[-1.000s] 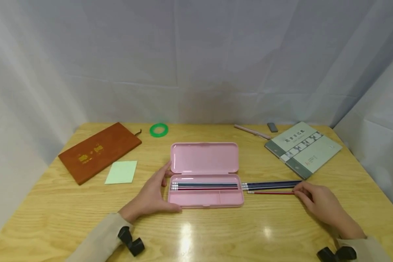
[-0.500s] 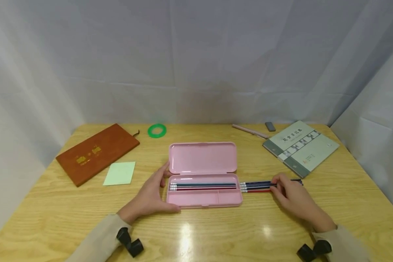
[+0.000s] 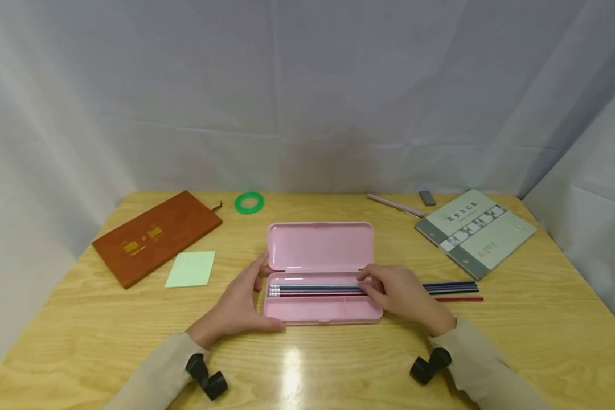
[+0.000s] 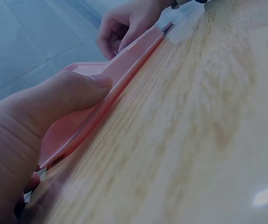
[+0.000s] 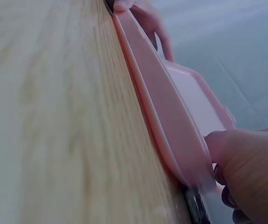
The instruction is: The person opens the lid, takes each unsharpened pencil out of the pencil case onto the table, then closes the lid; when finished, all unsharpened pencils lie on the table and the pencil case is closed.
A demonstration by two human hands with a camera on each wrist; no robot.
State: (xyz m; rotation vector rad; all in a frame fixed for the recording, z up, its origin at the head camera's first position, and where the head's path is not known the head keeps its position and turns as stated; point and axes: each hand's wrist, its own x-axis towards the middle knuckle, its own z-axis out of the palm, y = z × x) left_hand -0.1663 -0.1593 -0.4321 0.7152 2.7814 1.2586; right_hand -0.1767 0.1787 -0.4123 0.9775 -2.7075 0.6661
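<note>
Brown-covered notebook (image 3: 156,239) and pale green sticky note (image 3: 191,269) are lying at your far left. Your left hand (image 3: 236,307) is gripping the left end of the open pink pencil case (image 3: 302,310), thumb at its front. Inside its rear compartment, pencils (image 3: 312,288) are lying lengthwise; your right hand (image 3: 397,293) is curling its fingers over their right ends, but I cannot tell whether it's pinching any. Dark blue pencils (image 3: 451,287) and a red pencil (image 3: 459,299) are lying farther right.

Both sleeved forearms (image 3: 151,373) slant inward in front of me, converging. The left hand (image 3: 236,304) is spread in a wide C, thumb well apart from the fingers. The right hand (image 3: 402,290) arches palm-down, fingers bent, thumb near the index finger.
</note>
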